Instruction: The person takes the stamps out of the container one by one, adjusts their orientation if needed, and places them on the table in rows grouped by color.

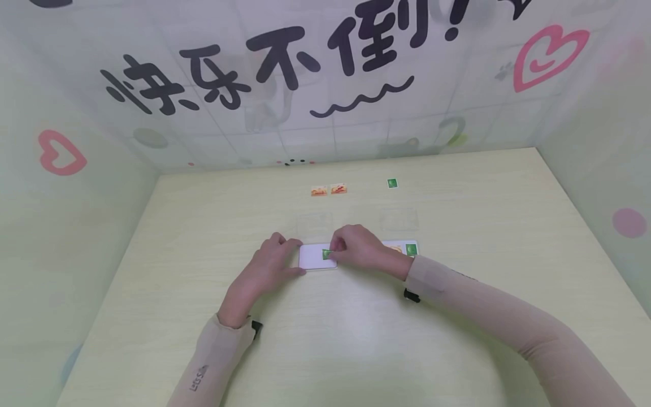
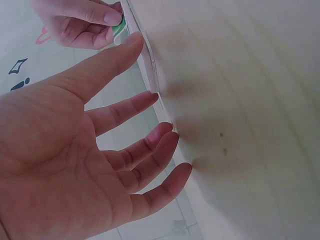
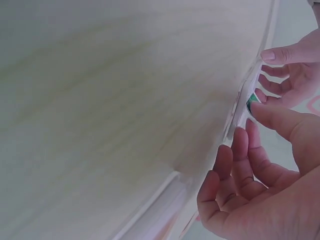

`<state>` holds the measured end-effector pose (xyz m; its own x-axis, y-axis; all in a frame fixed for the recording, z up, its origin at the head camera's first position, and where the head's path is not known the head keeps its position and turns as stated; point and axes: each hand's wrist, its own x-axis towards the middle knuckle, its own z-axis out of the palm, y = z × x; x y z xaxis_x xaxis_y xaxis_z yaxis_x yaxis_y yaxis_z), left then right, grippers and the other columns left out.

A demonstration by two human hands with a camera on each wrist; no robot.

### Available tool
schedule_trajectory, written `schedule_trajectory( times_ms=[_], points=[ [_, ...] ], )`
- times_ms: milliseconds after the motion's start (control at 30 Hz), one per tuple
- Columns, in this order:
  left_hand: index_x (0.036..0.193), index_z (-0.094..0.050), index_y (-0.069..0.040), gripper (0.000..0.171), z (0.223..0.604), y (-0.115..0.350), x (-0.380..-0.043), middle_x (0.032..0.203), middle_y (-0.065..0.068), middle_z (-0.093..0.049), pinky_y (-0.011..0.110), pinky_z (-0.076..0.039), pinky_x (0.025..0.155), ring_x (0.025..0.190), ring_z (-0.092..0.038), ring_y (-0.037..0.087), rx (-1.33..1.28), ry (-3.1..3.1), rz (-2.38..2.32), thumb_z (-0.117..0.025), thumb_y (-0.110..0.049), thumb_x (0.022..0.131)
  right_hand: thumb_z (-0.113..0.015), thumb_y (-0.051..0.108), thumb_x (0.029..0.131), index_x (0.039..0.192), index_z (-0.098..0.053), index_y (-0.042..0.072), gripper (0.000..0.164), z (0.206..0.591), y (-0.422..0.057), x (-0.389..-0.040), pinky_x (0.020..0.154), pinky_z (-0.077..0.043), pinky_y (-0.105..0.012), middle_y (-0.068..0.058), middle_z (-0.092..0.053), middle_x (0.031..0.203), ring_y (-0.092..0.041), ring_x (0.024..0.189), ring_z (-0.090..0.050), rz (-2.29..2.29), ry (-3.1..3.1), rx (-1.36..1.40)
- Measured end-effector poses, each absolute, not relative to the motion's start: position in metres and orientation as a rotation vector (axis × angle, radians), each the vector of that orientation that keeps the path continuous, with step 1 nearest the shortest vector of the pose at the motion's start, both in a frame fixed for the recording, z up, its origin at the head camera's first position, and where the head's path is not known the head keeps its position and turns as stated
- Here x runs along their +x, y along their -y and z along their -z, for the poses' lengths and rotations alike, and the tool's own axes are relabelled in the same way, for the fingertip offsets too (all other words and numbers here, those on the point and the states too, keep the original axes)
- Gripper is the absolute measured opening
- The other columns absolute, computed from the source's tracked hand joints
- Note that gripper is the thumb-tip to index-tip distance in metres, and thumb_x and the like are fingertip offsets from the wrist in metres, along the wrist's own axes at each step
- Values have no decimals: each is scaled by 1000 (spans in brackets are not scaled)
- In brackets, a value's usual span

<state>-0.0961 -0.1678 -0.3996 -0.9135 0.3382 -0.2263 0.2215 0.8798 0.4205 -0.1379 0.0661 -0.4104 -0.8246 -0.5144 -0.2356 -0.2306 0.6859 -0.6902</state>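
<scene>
My left hand point(image 1: 267, 261) spans the left end of a white rectangular card point(image 1: 311, 257), thumb at its near edge and a finger at its far edge. In the left wrist view its other fingertips point(image 2: 185, 167) touch the table. My right hand point(image 1: 358, 247) pinches a small green picture sticker point(image 1: 326, 255) at the right end of this card. The right wrist view shows the sticker point(image 3: 251, 101) tilted under the thumb. Beyond the right wrist lies a second white card point(image 1: 394, 243), partly hidden, bearing an orange picture and a green sticker point(image 1: 411, 249).
Two orange picture stickers point(image 1: 319, 191) lie side by side farther back, with another green sticker point(image 1: 392, 183) to their right. Two clear plastic rectangles point(image 1: 313, 225) lie behind the cards. Printed panels point(image 1: 325, 127) enclose the pale table point(image 1: 356, 350) at the back and sides.
</scene>
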Motion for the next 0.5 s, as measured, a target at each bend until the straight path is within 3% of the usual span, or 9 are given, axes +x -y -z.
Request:
schedule_trajectory(
  times_ms=[500],
  points=[
    [142,-61,-2,57,398,168,-96,119,20,-55,46,-50,85,98,-52,31,431,-2760,-565,-83,-18,93,-78,16,96,104,-78,7,12,400,-68,-138,77,-50,-27,-2,-74,97,-15,83,-61,905,-2558,-689]
  ],
)
